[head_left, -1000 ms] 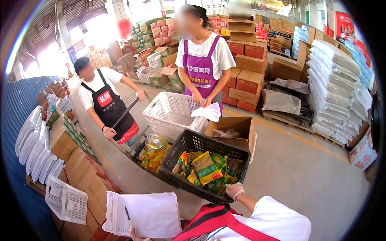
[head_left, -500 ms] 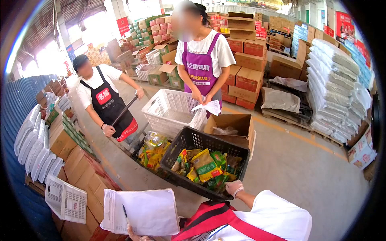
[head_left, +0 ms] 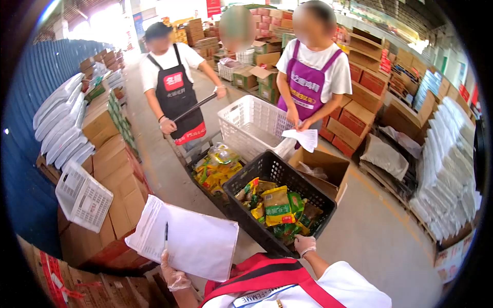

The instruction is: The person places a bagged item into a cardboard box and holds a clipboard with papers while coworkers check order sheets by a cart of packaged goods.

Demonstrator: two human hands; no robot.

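Observation:
My left hand (head_left: 174, 274), in a clear glove, holds a clipboard of white paper (head_left: 192, 238) by its lower left edge, and a dark pen (head_left: 166, 235) lies over the sheet by the fingertips. My right hand (head_left: 305, 245), also gloved, has its fingers curled on the near rim of a black crate (head_left: 246, 219). Yellow and green packets (head_left: 279, 206) fill the bottom of that crate. Left of it, more packets (head_left: 211, 172) lie in a second dark crate, partly hidden. Behind stand a white crate (head_left: 251, 126) and an open carton (head_left: 328, 172).
A person in a black apron (head_left: 174, 87) grips a cart handle (head_left: 196, 107). Another person in a purple apron (head_left: 310, 84) holds paper slips (head_left: 304, 137). Cartons (head_left: 115, 190) and a white basket (head_left: 84, 197) stand left; white sacks (head_left: 447, 169) are stacked right.
The view has turned left, so the crates and people appear further right. More of my left hand and the clipboard's edge shows. My right hand remains at the crate's rim.

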